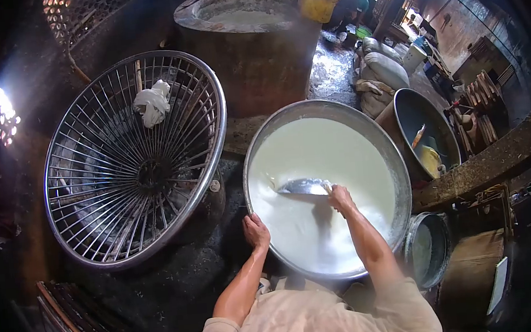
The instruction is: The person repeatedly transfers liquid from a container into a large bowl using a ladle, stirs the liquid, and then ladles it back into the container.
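A wide metal basin full of milky white liquid stands directly before me. My right hand is closed round the handle of a shiny metal scoop, whose bowl lies at the liquid's surface near the basin's middle. At the basin's lower left, my left hand rests against the outside of the rim, and its fingers look wrapped on the edge. Left of the basin is a large round metal rack of spokes, tilted, with a crumpled white cloth on its upper part.
Behind stands a big round vat with a pale rim; a yellow bucket sits beside it. Filled sacks, a deep metal tub and a wooden beam are at right. A person bends in the background.
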`<state>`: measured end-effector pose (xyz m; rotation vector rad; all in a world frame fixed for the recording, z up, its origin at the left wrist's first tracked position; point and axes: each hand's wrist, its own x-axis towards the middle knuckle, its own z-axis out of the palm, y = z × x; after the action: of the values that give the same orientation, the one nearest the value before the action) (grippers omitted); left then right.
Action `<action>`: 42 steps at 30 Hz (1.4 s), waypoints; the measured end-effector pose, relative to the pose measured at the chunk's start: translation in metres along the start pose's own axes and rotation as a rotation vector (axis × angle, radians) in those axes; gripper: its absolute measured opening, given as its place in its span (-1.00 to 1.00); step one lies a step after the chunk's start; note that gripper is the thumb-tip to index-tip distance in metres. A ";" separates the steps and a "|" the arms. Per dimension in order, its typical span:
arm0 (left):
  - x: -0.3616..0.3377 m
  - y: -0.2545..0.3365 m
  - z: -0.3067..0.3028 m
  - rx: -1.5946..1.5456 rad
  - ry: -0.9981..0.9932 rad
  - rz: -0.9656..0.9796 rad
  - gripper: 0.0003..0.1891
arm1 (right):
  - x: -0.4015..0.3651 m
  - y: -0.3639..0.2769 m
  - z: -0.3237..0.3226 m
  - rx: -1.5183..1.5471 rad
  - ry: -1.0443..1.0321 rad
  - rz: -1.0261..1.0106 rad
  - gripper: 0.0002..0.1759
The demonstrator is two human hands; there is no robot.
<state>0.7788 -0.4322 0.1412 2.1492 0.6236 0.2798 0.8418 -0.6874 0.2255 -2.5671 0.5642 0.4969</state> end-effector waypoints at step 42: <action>0.003 0.010 -0.010 0.270 0.023 -0.032 -0.55 | -0.003 0.232 -0.084 0.210 0.474 0.028 -0.76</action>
<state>0.7802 -0.4287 0.1554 2.3935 0.7434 0.2124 0.7511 -0.9169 0.2138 -2.4742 0.7656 -0.1685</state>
